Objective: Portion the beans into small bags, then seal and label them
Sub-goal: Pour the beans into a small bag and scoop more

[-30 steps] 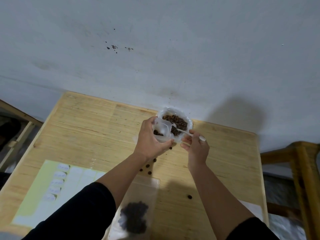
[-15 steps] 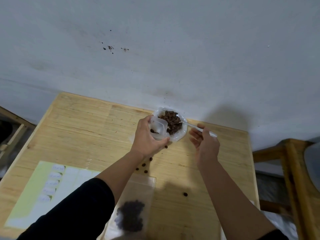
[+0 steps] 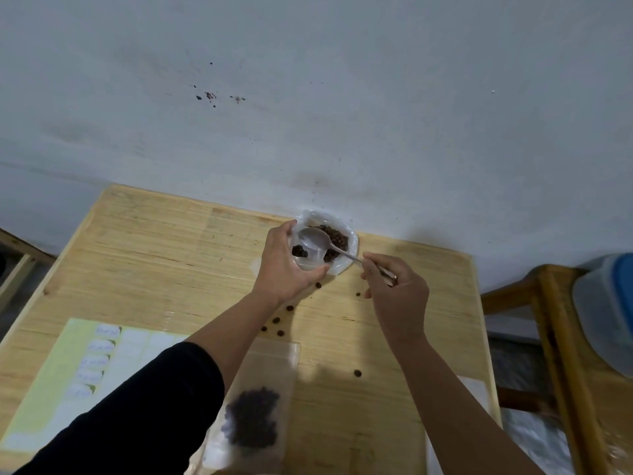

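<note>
The left hand (image 3: 286,265) covers the near side of the small cup (image 3: 310,250), so how many beans it holds cannot be told. The spoon (image 3: 317,238) handle vanishes inside the right hand (image 3: 397,296). Writing on the labels (image 3: 97,358) at lower left is too small to read. The bag (image 3: 255,409) is cut off by the bottom edge, and the left sleeve (image 3: 137,416) hides the bench (image 3: 154,255) there. At right, a blue-lidded tub (image 3: 608,313) is blurred and cropped.

A pale grey wall (image 3: 342,97), marked with small dark specks at upper centre, filled the upper frame. A light wooden table (image 3: 154,255) stood against it. A wooden frame (image 3: 555,323) occupied the right edge.
</note>
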Demonstrator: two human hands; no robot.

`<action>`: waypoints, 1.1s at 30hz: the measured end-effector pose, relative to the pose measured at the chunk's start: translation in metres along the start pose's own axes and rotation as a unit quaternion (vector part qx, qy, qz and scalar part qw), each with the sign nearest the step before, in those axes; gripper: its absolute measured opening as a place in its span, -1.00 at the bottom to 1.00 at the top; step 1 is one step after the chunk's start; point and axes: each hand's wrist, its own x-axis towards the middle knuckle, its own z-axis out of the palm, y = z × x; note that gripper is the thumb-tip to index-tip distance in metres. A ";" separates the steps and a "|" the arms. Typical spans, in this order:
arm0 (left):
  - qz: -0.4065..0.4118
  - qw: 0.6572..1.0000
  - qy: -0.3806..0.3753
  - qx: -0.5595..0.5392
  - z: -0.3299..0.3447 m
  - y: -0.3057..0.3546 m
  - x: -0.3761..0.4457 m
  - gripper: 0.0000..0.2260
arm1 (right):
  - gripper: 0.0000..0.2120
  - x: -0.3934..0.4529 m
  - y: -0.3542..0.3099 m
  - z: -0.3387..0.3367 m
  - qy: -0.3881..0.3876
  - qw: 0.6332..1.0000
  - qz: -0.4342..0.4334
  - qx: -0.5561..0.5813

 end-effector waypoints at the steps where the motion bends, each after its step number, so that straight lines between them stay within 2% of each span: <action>1: 0.005 1.000 0.002 0.000 -0.001 0.000 0.000 -0.16 | -0.90 -0.002 0.002 -0.002 -0.001 1.000 0.005 -0.016; 4: 0.015 1.000 0.001 -0.001 -0.001 0.002 -0.001 -0.14 | -0.92 -0.010 0.010 -0.008 -0.025 0.997 0.019 -0.076; 7: 0.020 1.000 0.001 0.006 -0.001 0.004 -0.004 -0.17 | -0.91 -0.018 0.020 -0.014 -0.028 0.996 0.082 -0.017; 9: 0.017 1.000 0.004 0.009 -0.001 0.003 -0.006 -0.17 | -0.90 -0.018 0.028 -0.018 0.018 0.986 0.149 0.072; 11: 0.015 1.000 0.006 0.010 0.000 0.000 -0.008 -0.16 | -0.88 -0.015 0.040 -0.022 0.079 0.969 0.206 0.111; 16: 0.006 1.000 0.012 0.021 0.006 -0.006 -0.013 -0.13 | -0.89 0.001 0.073 -0.018 0.170 0.937 0.292 0.086; 19: 0.004 1.000 0.013 0.021 0.012 -0.008 -0.015 -0.14 | -0.92 0.009 0.087 -0.012 0.158 0.940 0.298 0.050; 22: 0.004 1.000 0.014 0.016 0.016 -0.006 -0.018 -0.15 | -0.97 0.014 0.098 -0.009 0.113 0.953 0.279 -0.046; 25: 0.008 1.000 0.015 0.009 0.018 -0.002 -0.022 -0.16 | -0.90 0.018 0.104 -0.009 0.070 0.958 0.244 -0.131; 33: 0.017 0.999 0.025 0.020 0.014 0.012 -0.035 -0.16 | -0.81 0.024 0.097 -0.010 0.058 0.953 0.233 -0.183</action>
